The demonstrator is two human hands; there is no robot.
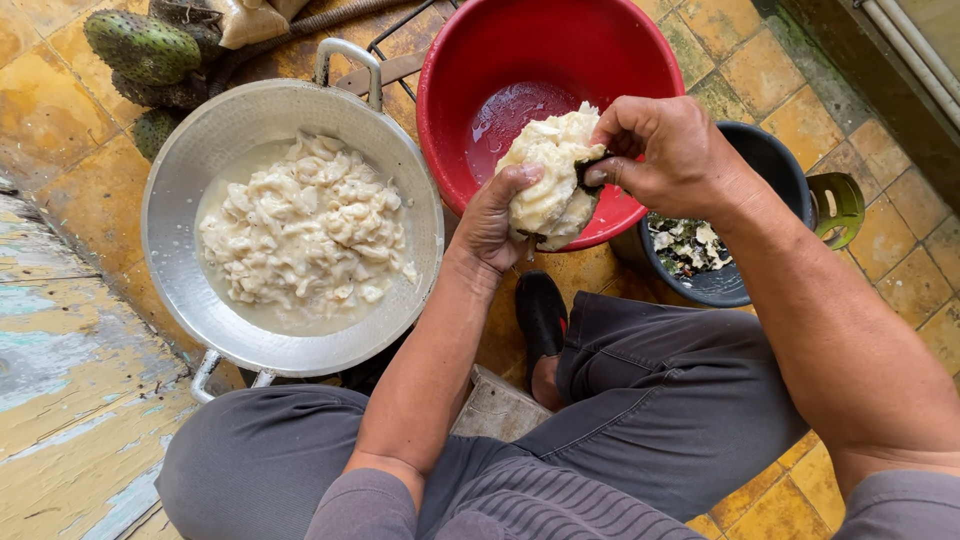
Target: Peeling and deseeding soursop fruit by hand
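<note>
Fruit flesh (pixel 553 170), a white, wet lump of peeled soursop pulp, sits between both hands over the near rim of the red basin (pixel 450 80). Left hand (pixel 495 220) cups it from below, fingers wrapped up the side. Right hand (pixel 665 150) pinches at the lump's upper right edge, fingertips closed on a dark bit (skin or seed, cannot tell). The pulp looks soft, slippery and stringy, likely to tear or squash under a hard squeeze, so a broad cupped hold underneath seems the safest grip. Metal pan (pixel 180 170) to the left holds more white pulp in milky liquid. Dark bucket (pixel 775 160) on the right holds scraps. Green spiky fruits (pixel 140 45) lie at top left. Floor is yellow tile (pixel 900 220).
</note>
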